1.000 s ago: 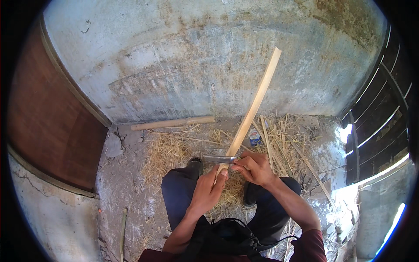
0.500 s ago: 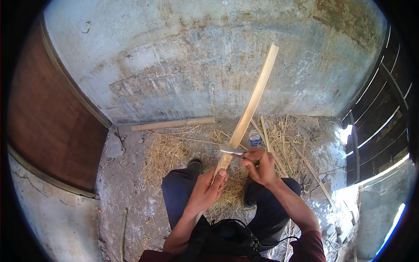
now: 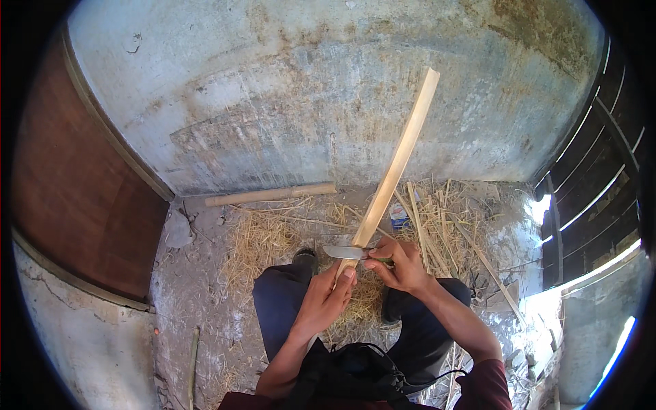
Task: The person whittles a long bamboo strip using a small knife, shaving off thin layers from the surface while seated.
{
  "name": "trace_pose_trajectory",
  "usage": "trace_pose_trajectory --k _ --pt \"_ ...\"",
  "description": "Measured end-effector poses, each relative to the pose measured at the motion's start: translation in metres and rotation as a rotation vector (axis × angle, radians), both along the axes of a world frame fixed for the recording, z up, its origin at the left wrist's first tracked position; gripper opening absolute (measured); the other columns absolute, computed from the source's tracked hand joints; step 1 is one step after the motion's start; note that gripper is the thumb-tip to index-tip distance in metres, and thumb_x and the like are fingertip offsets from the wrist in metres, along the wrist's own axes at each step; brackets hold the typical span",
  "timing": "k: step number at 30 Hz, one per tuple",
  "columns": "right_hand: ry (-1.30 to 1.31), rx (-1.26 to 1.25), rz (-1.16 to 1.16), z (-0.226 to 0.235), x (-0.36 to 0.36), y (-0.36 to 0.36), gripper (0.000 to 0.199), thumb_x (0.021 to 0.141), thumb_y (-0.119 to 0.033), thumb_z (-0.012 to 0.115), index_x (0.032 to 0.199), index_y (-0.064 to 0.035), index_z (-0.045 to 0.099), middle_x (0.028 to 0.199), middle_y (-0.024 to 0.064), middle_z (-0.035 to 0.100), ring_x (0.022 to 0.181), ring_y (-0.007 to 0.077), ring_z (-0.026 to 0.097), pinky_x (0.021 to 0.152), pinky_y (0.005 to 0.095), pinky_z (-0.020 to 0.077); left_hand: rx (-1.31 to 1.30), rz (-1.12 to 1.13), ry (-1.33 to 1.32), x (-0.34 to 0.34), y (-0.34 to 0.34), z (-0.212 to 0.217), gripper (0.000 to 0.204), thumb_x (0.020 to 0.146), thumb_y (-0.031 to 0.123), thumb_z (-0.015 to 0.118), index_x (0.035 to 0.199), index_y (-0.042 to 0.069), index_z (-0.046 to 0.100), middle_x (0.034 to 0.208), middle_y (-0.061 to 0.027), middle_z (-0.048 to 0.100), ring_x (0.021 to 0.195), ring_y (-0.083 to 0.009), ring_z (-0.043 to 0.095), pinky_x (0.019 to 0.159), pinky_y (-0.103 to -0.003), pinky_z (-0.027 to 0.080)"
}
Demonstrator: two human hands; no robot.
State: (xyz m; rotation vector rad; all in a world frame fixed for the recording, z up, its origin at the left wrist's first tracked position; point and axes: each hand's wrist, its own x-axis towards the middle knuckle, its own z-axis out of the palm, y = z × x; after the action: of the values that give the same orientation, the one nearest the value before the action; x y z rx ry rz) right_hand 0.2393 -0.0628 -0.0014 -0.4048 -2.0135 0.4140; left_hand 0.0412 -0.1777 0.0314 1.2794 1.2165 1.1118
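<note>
My left hand grips the near end of a long pale bamboo strip, thumb along its top. The strip slants up and away to the right, its far end raised in front of the wall. My right hand is closed around the handle of a knife. The knife's broad metal blade lies crosswise over the strip, just beyond my left thumb, its tip pointing left. My fingers hide most of the handle.
Straw-like shavings cover the floor around my shoes. A bamboo pole lies along the foot of the stained wall. Loose strips lie to the right, near a blue packet. A brown panel stands on the left.
My right hand has drawn the knife along the strip toward my left hand. More of the blade now sticks out to the left. The strip's far end has shifted slightly right.
</note>
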Motion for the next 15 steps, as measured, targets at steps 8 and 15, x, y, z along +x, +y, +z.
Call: trace_pose_trajectory --k 8,15 --pt "0.001 -0.019 0.042 0.0004 -0.0005 0.0003 0.023 0.095 -0.020 0.084 0.102 -0.0075 0.067 0.085 0.0096 0.072 0.066 0.0269 0.071 0.056 0.0380 0.0528 -0.012 0.013 -0.004 0.0004 -0.0002 -0.0024 0.037 0.119 0.034 0.049 0.104 0.002 0.059 0.064 0.0029 0.046 0.055 -0.0052 0.043 0.051 -0.028 0.037" --pt "-0.014 -0.032 0.046 -0.0027 -0.0008 -0.0011 0.018 0.094 -0.018 0.083 0.098 -0.0092 0.068 0.080 0.0078 0.067 0.061 0.0264 0.067 0.054 0.0385 0.0505 -0.030 0.010 -0.034 0.0057 -0.0014 0.0005 0.035 0.120 0.031 0.046 0.100 0.004 0.056 0.067 0.0039 0.043 0.054 -0.0036 0.038 0.049 -0.025 0.036"
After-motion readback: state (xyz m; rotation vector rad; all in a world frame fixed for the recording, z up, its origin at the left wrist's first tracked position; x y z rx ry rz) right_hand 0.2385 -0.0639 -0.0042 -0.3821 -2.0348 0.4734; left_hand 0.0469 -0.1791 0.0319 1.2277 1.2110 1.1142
